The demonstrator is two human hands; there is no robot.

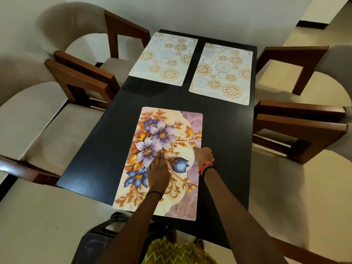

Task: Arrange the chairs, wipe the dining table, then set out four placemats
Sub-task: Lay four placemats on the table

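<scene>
A floral placemat with purple and blue flowers lies on the near half of the dark dining table. My left hand rests flat on its middle, fingers together. At the mat's right edge, my right hand has its fingers curled and a fingertip touching the mat. Two pale placemats with gold circles lie side by side at the far end, the left one and the right one. Whether another mat lies under the floral one is hidden.
Two cushioned wooden chairs stand along the table's left side and two more along the right. A dark object sits by my left arm at the near table end. A white wall is behind the far end.
</scene>
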